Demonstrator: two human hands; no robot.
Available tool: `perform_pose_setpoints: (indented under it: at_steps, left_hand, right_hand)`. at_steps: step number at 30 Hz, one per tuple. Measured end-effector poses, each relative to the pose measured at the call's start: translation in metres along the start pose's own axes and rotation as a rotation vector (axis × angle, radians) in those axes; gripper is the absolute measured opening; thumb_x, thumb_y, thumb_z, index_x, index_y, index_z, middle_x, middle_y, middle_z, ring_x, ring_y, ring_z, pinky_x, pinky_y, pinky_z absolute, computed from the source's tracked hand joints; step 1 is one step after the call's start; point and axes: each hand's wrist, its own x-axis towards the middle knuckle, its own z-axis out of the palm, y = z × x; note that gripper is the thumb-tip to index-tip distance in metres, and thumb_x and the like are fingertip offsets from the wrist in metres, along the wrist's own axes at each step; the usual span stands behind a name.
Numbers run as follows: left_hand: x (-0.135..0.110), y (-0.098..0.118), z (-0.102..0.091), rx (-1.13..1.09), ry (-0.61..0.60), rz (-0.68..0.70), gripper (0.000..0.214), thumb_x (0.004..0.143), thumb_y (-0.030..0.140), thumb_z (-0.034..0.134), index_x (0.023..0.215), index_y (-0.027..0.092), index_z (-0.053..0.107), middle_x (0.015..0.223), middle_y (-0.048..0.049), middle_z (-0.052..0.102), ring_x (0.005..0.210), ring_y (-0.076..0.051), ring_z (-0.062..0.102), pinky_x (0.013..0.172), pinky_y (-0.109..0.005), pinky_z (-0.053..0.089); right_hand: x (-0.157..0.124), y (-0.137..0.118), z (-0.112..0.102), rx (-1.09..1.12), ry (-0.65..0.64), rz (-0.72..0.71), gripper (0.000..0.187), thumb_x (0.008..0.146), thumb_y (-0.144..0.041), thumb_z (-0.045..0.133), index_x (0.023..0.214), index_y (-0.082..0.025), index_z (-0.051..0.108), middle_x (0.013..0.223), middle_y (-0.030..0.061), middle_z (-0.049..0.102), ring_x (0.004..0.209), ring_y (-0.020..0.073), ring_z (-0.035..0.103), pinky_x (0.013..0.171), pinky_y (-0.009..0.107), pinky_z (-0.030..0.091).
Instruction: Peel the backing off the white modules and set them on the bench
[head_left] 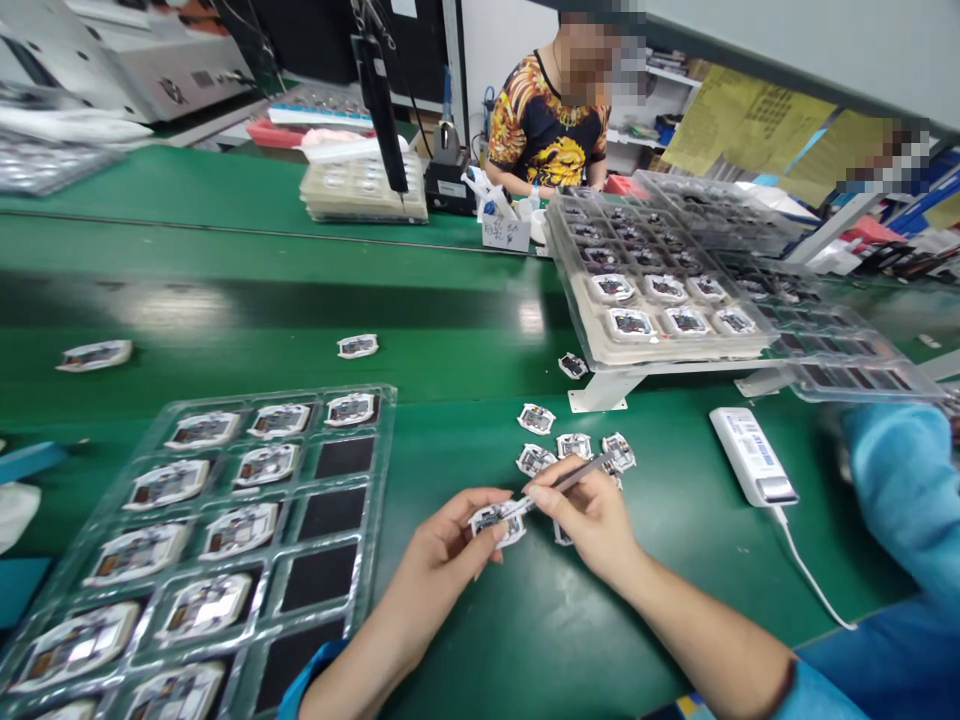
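Observation:
My left hand (439, 555) pinches a small white-framed circuit board (511, 527) between thumb and fingers, just above the green bench. Held like a pen in my right hand (600, 522) is a slim grey tool, which looks like tweezers (583, 472). Its tip meets the upper face of the held board; the exact contact point is too small to make out. Several similar loose boards (536, 418) lie on the bench just beyond and beside my right hand, some partly hidden by it. To my left a clear plastic tray (386, 420) carries rows of such boards, with bare dark pockets down its right side.
Stacked trays of boards (675, 345) rest on a raised white stand at the right. A white device (752, 455) with a cable lies nearer. A blue sleeve (900, 480) shows at the right edge. Across the bench (450, 300) sits a person (551, 130) in a patterned shirt.

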Motion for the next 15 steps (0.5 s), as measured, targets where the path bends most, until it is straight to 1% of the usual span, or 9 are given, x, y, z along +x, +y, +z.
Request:
perform_pose_setpoints:
  at_steps: [3,8,11,15]
  left_hand:
    - [-0.0013,0.0037,0.0015,0.021,0.000,0.028,0.030,0.071,0.039,0.075,0.095,0.021,0.072,0.067,0.0014,0.063,0.060,-0.015,0.052,0.054,-0.025,0.038]
    - [-0.0040,0.0085,0.0047,0.016,-0.004,0.026,0.028,0.071,0.036,0.075,0.094,0.020,0.071,0.066,0.0023,0.062,0.060,-0.014,0.052,0.056,-0.024,0.040]
    - [-0.0045,0.0065,0.0050,0.008,-0.007,0.021,0.029,0.070,0.035,0.076,0.094,0.020,0.071,0.067,0.0025,0.062,0.060,-0.014,0.051,0.057,-0.024,0.041]
    - [-0.0033,0.0015,0.0035,-0.040,-0.015,0.020,0.032,0.067,0.032,0.078,0.095,0.020,0.070,0.072,0.0017,0.065,0.065,-0.014,0.052,0.061,-0.024,0.042]
  right_hand:
    - [0.0009,-0.0005,-0.0001,0.008,-0.008,0.026,0.021,0.077,-0.040,0.077,0.078,-0.021,0.069,0.072,0.0000,0.070,0.068,0.0160,0.064,0.067,0.029,0.051]
    - [0.0019,-0.0009,-0.0013,0.012,-0.035,0.070,0.020,0.076,-0.039,0.078,0.076,-0.021,0.069,0.072,0.0000,0.070,0.067,0.0158,0.063,0.066,0.028,0.049]
    - [0.0019,-0.0009,-0.0017,0.029,-0.036,0.078,0.020,0.076,-0.039,0.078,0.076,-0.021,0.069,0.071,0.0004,0.071,0.067,0.0161,0.063,0.066,0.028,0.049]
    - [0.0016,-0.0025,-0.0016,0.032,-0.023,0.051,0.019,0.077,-0.038,0.078,0.076,-0.021,0.069,0.072,0.0008,0.072,0.069,0.0166,0.064,0.067,0.029,0.050]
